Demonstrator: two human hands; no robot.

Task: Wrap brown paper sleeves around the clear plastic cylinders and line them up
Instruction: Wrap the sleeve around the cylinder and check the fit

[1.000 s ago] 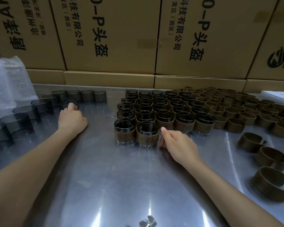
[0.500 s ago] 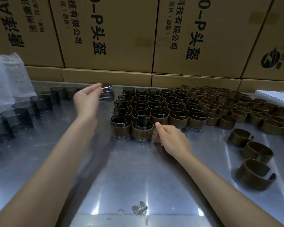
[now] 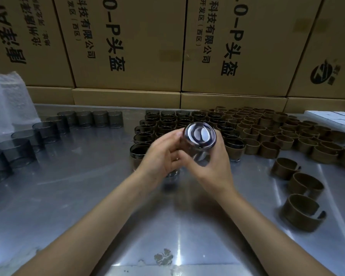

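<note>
Cylinder [image 3: 199,136] now between both hands [image 3: 189,156].

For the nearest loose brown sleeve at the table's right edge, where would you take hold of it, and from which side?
Pinch the curved wall of the nearest brown sleeve from above, fingers either side of the band on its left, unbroken part. It stands on edge as an open ring, and its split gap faces right, where the band would probably flex if gripped.

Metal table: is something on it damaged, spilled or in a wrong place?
Only one thing: a small crumpled scrap lies alone on the table near the front edge, apart from the neat cylinders and sleeves. What it is cannot be told.
</note>
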